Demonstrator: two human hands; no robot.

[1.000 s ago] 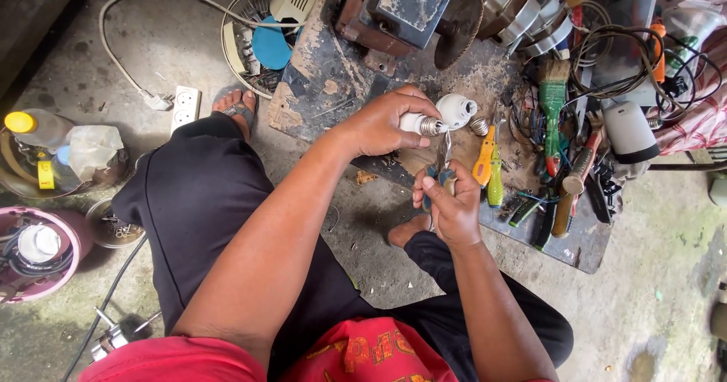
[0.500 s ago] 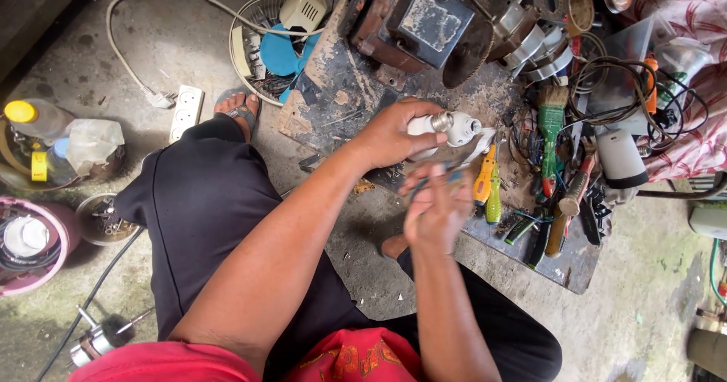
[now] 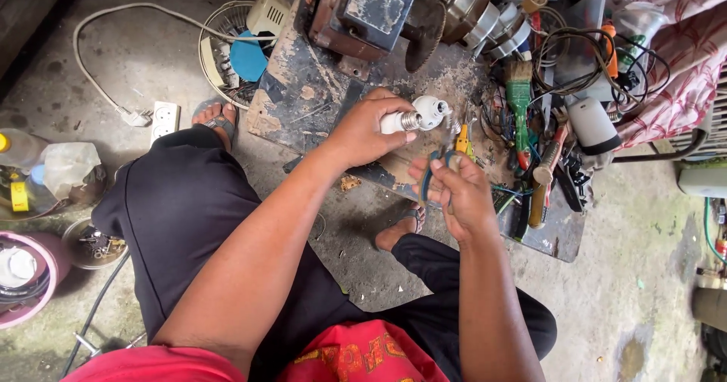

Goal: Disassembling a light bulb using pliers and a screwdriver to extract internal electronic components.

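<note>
The left hand (image 3: 367, 128) is closed around a white light bulb (image 3: 397, 121), with its metal screw end poking out past the fingers. That end sits at a white round socket (image 3: 432, 111); I cannot tell if they touch. Both are held up over a dirty board (image 3: 303, 87) that lies on the floor like a low bench. The right hand (image 3: 454, 193) is just below and near the bulb. Its fingers are curled around the blue handles of a small pair of pliers (image 3: 433, 171). Beside the hands is a yellow tool (image 3: 463, 140). Further over are a green brush (image 3: 519, 94), a hammer with a wooden handle (image 3: 547, 171) and a heap of black wires (image 3: 583, 56). A rusty old machine (image 3: 363, 11) sits at the top of the board. A white plug strip (image 3: 165, 118) lies on the floor by a foot in a sandal (image 3: 216, 117).
</note>
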